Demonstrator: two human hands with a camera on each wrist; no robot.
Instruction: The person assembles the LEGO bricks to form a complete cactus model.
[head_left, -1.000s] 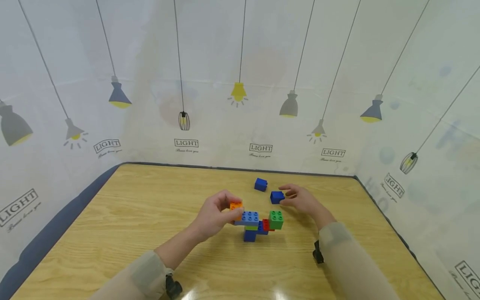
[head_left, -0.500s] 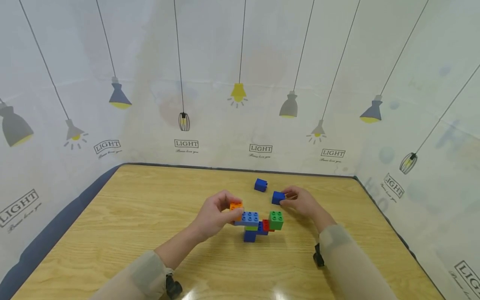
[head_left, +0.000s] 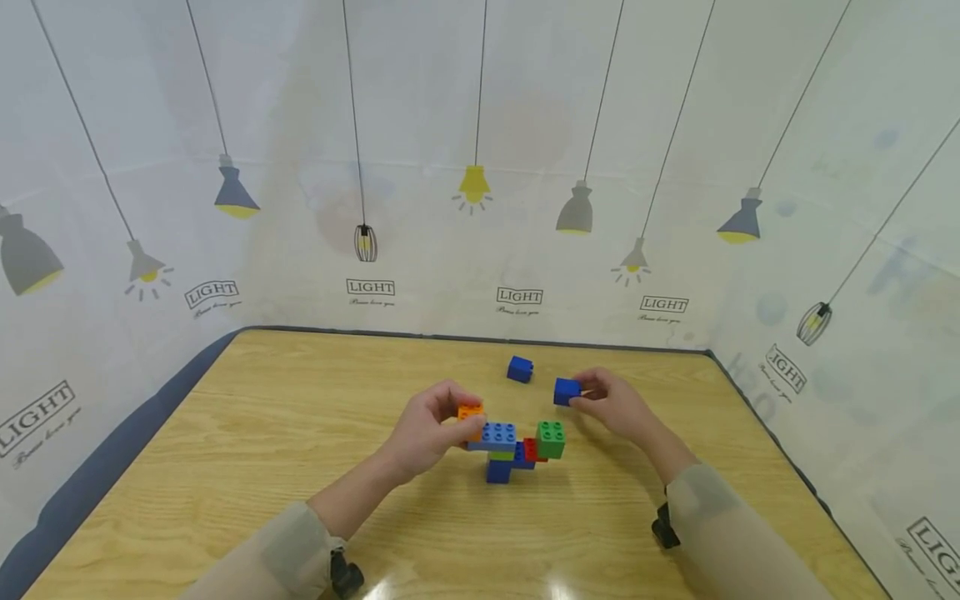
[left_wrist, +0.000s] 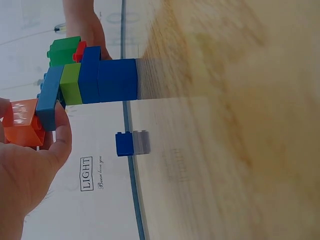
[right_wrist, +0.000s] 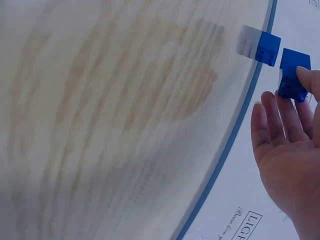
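My left hand (head_left: 427,433) grips the orange toy brick (head_left: 470,411) at the left end of a built brick model. A light blue brick (head_left: 499,433) sits beside the orange one, over a lime green layer (left_wrist: 72,84) and a dark blue base (left_wrist: 118,80) that stands on the table. To the right, the model carries a red brick (head_left: 530,450) and a green brick (head_left: 551,439). Beyond the model, my right hand (head_left: 618,406) pinches a loose dark blue brick (right_wrist: 295,70) between thumb and fingers, its studs turned toward the palm.
Another dark blue brick (head_left: 520,369) lies on its side on the wooden table (head_left: 247,467), left of and farther back than my right hand. A pale curtain wall (head_left: 420,167) printed with lamps rises behind the table's dark back edge.
My right hand's fingers have closed on the dark blue brick and moved it a little to the right. My left hand and the brick model have stayed in place.
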